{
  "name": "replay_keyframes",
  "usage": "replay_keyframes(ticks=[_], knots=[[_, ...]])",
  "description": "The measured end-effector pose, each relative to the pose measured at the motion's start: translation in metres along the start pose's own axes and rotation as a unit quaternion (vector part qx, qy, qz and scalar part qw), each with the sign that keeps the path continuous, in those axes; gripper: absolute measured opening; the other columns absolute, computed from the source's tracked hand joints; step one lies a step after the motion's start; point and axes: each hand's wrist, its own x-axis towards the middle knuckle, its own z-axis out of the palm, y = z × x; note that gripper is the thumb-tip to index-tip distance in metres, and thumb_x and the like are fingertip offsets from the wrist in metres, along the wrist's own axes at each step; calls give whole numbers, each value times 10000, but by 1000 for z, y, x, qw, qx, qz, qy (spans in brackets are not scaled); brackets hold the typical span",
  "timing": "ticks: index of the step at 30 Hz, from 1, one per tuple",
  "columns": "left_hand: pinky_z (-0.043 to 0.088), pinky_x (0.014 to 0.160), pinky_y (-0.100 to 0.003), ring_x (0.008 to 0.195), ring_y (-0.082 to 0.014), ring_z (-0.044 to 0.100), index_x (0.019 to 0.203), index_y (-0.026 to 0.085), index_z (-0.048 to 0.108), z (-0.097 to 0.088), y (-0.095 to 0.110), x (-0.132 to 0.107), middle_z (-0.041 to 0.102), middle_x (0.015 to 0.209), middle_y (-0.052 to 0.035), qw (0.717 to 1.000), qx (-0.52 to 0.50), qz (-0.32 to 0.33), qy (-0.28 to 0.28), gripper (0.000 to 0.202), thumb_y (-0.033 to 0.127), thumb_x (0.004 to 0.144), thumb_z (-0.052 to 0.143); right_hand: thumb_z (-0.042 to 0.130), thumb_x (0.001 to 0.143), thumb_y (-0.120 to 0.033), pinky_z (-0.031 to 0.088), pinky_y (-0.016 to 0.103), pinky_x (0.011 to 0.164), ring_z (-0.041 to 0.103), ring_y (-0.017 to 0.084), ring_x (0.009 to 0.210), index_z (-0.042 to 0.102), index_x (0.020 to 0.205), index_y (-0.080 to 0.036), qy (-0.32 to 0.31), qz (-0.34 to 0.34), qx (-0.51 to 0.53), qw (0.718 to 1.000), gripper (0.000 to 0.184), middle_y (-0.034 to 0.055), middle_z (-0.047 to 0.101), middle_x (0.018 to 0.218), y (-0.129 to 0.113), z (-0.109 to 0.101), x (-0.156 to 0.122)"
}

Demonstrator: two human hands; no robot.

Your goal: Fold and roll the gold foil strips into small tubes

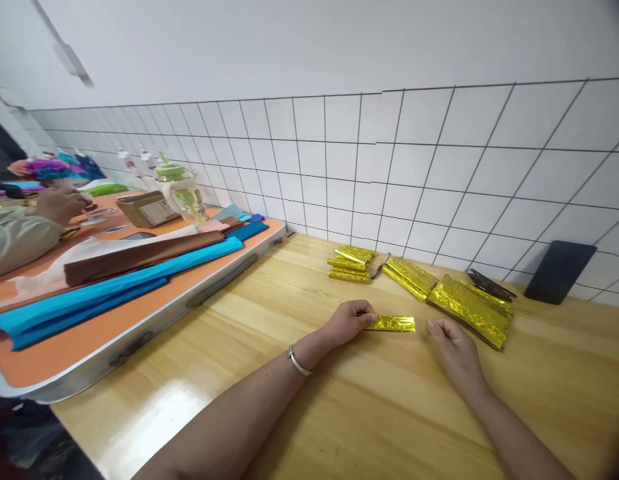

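Observation:
My left hand (350,321) pinches the left end of a folded gold foil strip (393,324) that lies flat on the wooden table (299,400). My right hand (452,341) rests on the table just right of the strip, fingers curled loosely, not touching it. A silver bangle (298,361) is on my left wrist. Beyond the strip lies a small pile of folded gold foil pieces (350,264), and to the right a stack of gold foil sheets (469,308).
A dark phone (559,272) leans on the tiled wall at right, beside a dark comb-like object (490,285). An orange table (104,327) at left carries blue and brown paper rolls (139,277), a bottle (182,193) and a box. Another person's hand (62,203) works there.

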Motion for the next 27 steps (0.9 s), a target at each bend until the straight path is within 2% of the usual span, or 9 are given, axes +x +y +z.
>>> replay_keyframes(ticks=[4,7,10,14,19,27], knots=[[335,555,-182,616,-90,446,746,135,583,12,9,-9,507,644,30,999,4,8,-51,224,348,791,528,433,883,-369,408,323,797,532,195,868,576,898,-204,37,-103,-38,993,218,41,595,893,-11,2,-3],[351,571,-188,630,-98,467,758,135,593,18,15,-13,533,665,20,995,38,17,-87,211,330,799,523,445,883,-322,386,378,848,526,220,926,593,936,-210,-10,-197,-111,974,193,66,616,927,-19,4,-6],[371,604,-195,662,-107,492,751,142,598,22,18,-15,565,700,11,992,82,41,-89,180,296,804,523,442,888,-281,374,403,843,518,236,953,614,932,-215,-53,-255,-172,950,190,75,633,899,-25,7,-9],[384,625,-197,682,-111,513,758,152,600,24,19,-15,587,722,8,988,115,61,-84,148,262,813,518,441,891,-242,370,403,830,503,237,963,613,917,-211,-95,-273,-211,934,177,81,629,897,-28,10,-13],[402,662,-204,720,-121,533,782,155,613,25,21,-16,604,756,-8,982,148,85,-81,142,247,827,513,429,891,-209,391,375,781,504,225,920,598,903,-196,-135,-274,-216,927,171,85,608,886,-27,13,-13],[413,725,-220,786,-138,556,861,169,642,29,26,-15,634,828,-32,975,163,119,-94,160,232,849,494,407,896,-194,389,363,752,499,211,859,579,855,-188,-148,-271,-210,928,178,75,587,828,-26,17,-14]])
